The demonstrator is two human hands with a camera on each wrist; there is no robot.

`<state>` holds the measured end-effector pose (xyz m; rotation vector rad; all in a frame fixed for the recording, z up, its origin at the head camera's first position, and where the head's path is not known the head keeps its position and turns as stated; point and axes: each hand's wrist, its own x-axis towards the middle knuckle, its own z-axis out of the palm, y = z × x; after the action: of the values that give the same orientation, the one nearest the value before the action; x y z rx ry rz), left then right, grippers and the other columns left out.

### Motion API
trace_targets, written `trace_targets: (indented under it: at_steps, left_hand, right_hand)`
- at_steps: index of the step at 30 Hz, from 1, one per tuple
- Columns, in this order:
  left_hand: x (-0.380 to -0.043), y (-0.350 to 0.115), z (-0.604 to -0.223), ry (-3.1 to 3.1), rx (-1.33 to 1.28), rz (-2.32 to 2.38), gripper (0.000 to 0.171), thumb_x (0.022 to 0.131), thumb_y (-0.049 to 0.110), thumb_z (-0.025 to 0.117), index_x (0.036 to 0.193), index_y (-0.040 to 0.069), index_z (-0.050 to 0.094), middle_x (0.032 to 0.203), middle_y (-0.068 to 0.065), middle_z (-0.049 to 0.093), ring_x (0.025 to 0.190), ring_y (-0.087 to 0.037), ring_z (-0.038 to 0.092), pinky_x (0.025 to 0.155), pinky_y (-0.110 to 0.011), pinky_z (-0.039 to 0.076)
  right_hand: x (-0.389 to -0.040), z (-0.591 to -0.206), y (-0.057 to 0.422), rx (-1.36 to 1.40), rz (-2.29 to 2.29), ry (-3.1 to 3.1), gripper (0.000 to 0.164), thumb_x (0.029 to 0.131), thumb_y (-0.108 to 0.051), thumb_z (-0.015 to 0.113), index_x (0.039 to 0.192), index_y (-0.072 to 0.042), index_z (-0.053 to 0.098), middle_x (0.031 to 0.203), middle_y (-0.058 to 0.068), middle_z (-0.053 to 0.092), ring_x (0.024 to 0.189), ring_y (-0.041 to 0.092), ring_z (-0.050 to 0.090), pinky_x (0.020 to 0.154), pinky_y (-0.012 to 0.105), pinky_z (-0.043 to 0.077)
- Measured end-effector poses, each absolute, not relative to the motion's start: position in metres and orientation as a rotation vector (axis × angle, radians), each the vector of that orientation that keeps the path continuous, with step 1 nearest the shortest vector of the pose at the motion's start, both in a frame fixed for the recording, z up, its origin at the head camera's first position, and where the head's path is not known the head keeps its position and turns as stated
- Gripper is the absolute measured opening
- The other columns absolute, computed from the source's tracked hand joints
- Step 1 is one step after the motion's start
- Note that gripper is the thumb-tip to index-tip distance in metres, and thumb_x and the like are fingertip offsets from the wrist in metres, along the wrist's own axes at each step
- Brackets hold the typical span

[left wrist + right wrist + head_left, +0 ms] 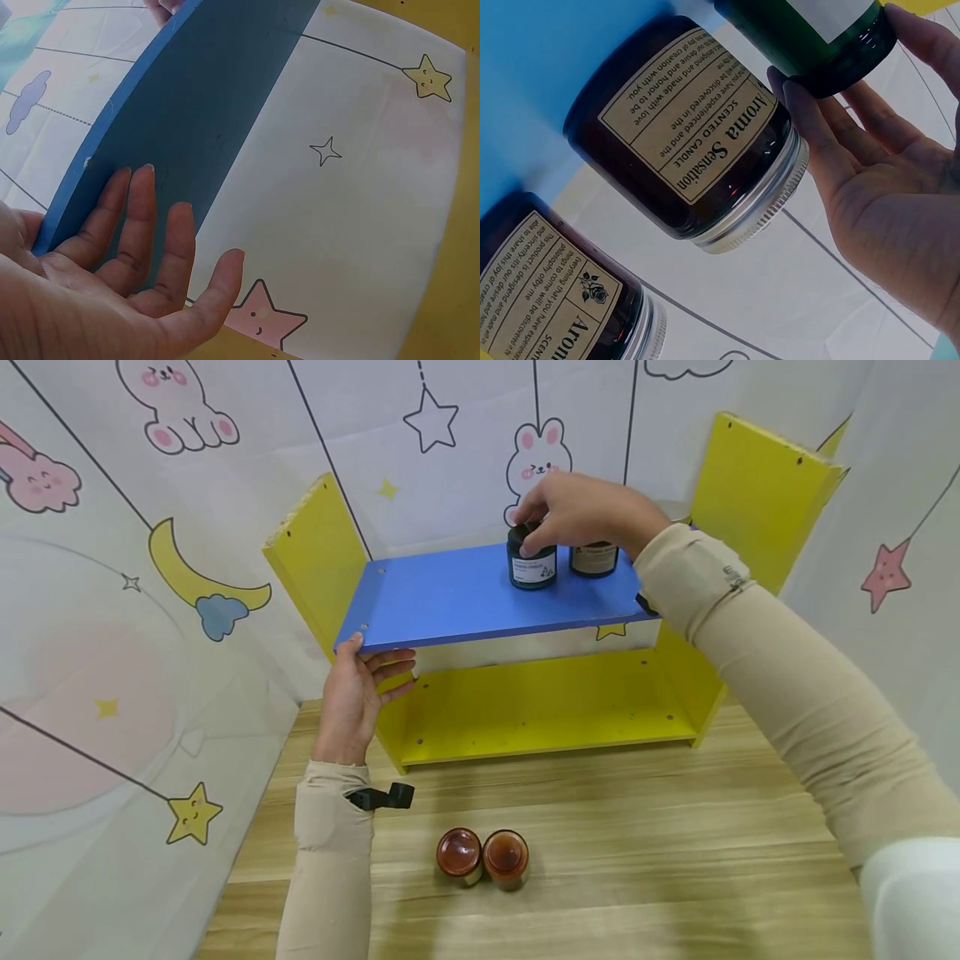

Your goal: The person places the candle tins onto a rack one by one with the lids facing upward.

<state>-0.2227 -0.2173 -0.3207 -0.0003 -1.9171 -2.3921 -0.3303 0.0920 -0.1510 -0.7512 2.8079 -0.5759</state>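
In the head view my right hand (581,510) holds a dark green candle jar (534,572) from above by its black top, thumb in front and fingers behind. The jar is at the middle of a blue shelf board (442,597). Beside it stands an amber candle jar (595,560); the right wrist view shows this amber jar (682,127) with a silver lid and a second amber jar (562,292) past it. At the board's left front corner, my left hand (356,697) grips the edge, thumb on top, spread fingers (139,225) underneath.
The board spans two yellow side panels (757,502) above a yellow bottom shelf (540,706). On the wooden table (637,827) in front, two reddish-brown jars (459,853) stand side by side. A cloth with cartoon drawings hangs behind and at both sides.
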Motion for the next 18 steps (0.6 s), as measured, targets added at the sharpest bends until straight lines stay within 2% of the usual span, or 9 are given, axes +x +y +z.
trace_targets:
  at_steps: [9, 18]
  left_hand:
    - [-0.2232, -0.2161, -0.3214, -1.921, 0.0, -2.389, 0.056, 0.11, 0.045, 0.028, 0.157, 0.015, 0.029, 0.108, -0.006, 0.07, 0.106, -0.027, 0.063, 0.108, -0.063, 0.038]
    - [-0.2225, -0.2164, -0.322, -1.922, 0.01, -2.379, 0.053, 0.11, 0.044, 0.027, 0.156, 0.017, 0.028, 0.111, -0.008, 0.068, 0.108, -0.028, 0.063, 0.107, -0.061, 0.041]
  right_hand:
    - [-0.3338, -0.1554, 0.089, -0.739, -0.593, 2.872, 0.054, 0.098, -0.027, 0.067, 0.146, -0.009, 0.055, 0.142, 0.016, 0.058, 0.124, 0.032, 0.05, 0.111, 0.05, 0.04]
    - [-0.3276, -0.1553, 0.0878, -0.719, -0.613, 2.888, 0.053, 0.097, -0.027, 0.068, 0.146, -0.008, 0.055, 0.143, 0.016, 0.058, 0.126, 0.032, 0.05, 0.112, 0.05, 0.04]
